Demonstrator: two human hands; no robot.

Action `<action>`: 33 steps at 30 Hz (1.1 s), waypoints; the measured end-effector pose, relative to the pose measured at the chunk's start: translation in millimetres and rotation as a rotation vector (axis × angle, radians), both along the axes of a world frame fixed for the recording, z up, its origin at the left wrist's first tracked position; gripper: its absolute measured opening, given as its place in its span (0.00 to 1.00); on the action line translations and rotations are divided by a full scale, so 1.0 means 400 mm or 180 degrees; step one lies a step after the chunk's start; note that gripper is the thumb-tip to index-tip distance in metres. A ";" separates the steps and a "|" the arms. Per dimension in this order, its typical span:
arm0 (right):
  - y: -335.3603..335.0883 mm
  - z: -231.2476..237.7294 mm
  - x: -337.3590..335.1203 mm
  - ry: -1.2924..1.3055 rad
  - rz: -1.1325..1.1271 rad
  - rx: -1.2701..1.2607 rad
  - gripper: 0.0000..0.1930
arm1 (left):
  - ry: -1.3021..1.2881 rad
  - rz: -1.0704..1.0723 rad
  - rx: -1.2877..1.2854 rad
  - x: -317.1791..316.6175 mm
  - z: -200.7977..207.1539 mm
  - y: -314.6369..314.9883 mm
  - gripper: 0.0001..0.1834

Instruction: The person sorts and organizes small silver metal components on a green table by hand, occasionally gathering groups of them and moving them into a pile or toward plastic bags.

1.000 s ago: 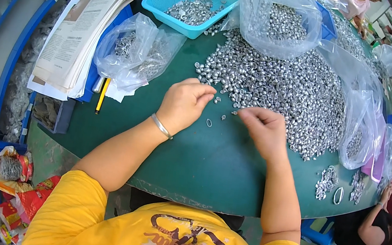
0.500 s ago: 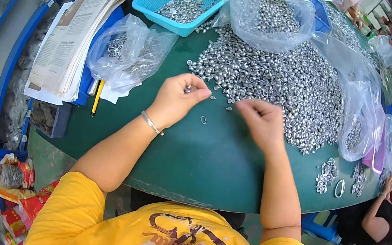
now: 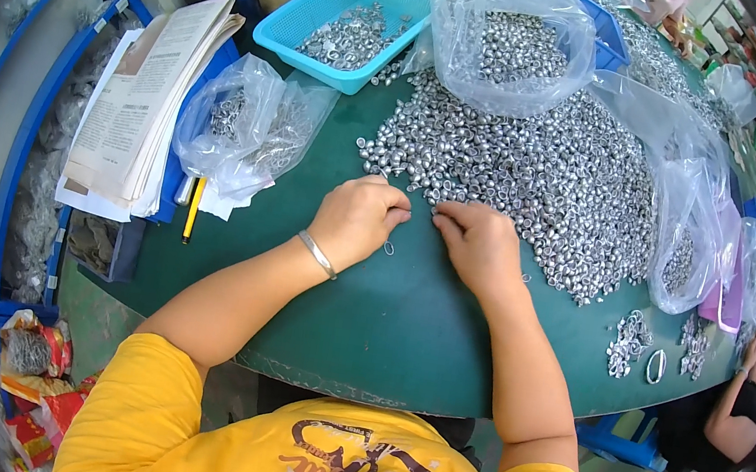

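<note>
Both bare hands, the left hand (image 3: 356, 219) and the right hand (image 3: 482, 241), lie nearer each other than half a second earlier: the gap between their fingertips has narrowed, and the loose pieces that showed there are no longer in view, whether taken up or merely covered. The change suggests that the work is at a point of close handling by the fingertips. Nearest the body, a table with a smooth dark green top (image 3: 365, 331) extends beneath the forearms; a narrow silver-coloured bracelet (image 3: 317, 255) encircles the left wrist. Just below the left fingertips, one thin, oval, silver-coloured ring (image 3: 389, 248) lies on the green surface. The left hand is curled, its thumb and forefinger closed in a pinch; the right hand mirrors it, fingers folded inward. Whether either pinch contains a piece cannot be told. Directly beyond spreads a broad heap of small, domed, shiny silver-coloured metal pieces (image 3: 550, 183), its front edge just beside the fingertips. Farther left rests a crumpled clear plastic bag (image 3: 249, 121) of small metal parts; beyond it stands a light-blue, perforated plastic basket (image 3: 301, 63) containing similar parts.
</note>
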State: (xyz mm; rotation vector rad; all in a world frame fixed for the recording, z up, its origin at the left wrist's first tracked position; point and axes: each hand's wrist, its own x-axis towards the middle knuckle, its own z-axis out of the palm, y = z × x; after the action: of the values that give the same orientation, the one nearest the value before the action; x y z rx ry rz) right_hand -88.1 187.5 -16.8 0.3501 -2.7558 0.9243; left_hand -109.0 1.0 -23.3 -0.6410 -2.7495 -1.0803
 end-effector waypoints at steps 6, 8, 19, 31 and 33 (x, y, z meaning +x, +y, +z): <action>0.013 -0.003 -0.011 -0.0122 -0.0004 -0.0423 0.06 | -0.2543 0.0206 0.2812 -0.034 0.050 -0.006 0.05; 0.024 0.003 -0.012 -0.0136 -0.0088 -0.0417 0.06 | -0.3292 0.0293 0.4072 -0.059 0.068 -0.015 0.06; 0.029 0.013 -0.013 -0.0791 -0.0137 -0.1989 0.10 | 0.0191 0.0154 0.0005 -0.055 -0.001 0.028 0.05; -0.024 -0.005 -0.001 0.0113 0.0159 0.0165 0.06 | -0.1001 0.0175 0.1202 -0.066 0.021 0.023 0.05; -0.021 0.003 -0.008 0.0166 0.0153 -0.0172 0.06 | -0.0129 0.0077 0.0314 -0.057 0.012 0.036 0.05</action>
State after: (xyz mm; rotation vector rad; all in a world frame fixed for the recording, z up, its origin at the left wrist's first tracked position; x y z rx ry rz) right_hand -91.5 179.1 -15.5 0.4264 -2.6808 0.9847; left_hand -131.7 15.3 -18.7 -0.5775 -2.7095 -1.2278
